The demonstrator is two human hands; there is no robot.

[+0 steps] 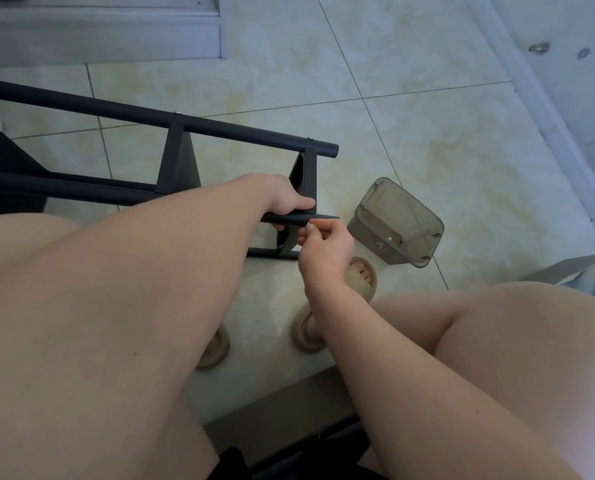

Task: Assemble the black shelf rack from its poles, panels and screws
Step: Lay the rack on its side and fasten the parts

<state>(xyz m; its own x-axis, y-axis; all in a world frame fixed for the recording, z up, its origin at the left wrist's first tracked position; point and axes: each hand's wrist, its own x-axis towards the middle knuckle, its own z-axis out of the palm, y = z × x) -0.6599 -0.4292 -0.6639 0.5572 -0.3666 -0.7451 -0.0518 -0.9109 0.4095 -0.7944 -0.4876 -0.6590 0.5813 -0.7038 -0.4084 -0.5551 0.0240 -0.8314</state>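
One rack is laid on its side on the floor, left of centre. Four poles are seen in part, and two panels are counted plainly between them. The near pole is gripped by the left hand, thumb over it, fingers curled beneath. At that pole's end a small pale piece is pinched by the right hand; its kind cannot be told. One translucent box is tilted just right, with a few small bits inside. Two slippers are worn nearer.
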